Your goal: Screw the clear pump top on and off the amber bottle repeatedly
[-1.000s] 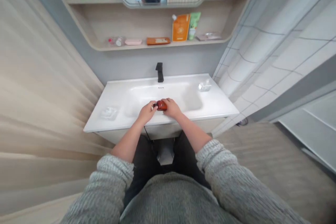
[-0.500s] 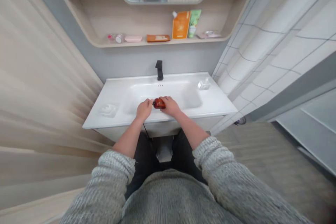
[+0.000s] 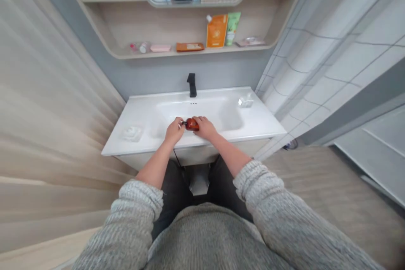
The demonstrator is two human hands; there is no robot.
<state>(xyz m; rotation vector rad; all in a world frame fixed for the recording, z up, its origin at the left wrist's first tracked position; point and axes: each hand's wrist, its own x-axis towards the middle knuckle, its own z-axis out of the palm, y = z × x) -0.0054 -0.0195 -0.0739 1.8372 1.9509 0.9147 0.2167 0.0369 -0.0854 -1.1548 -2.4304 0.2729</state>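
Observation:
A small amber pump bottle (image 3: pixel 192 124) lies on its side above the front edge of the white sink (image 3: pixel 155 122), its black pump top pointing left. My right hand (image 3: pixel 204 127) wraps around the bottle's base end. At the black top, my left hand (image 3: pixel 175 130) has its fingers curled around the pump, with thumb and fingertips close to it. How firmly those fingers press is too small to make out.
Behind the sink rises a black faucet (image 3: pixel 191 85). A clear dish (image 3: pixel 246 101) sits on the counter's right, a whitish translucent item (image 3: pixel 131 133) on its left. Above, a shelf (image 3: pixel 164 53) carries an orange pouch (image 3: pixel 217 31) and a green tube (image 3: pixel 233 28). A curtain (image 3: pixel 63 105) hangs at left.
The fingers of my left hand have shifted a little, and more of the black pump shows between them. My right hand keeps its hold on the bottle, which has barely moved.

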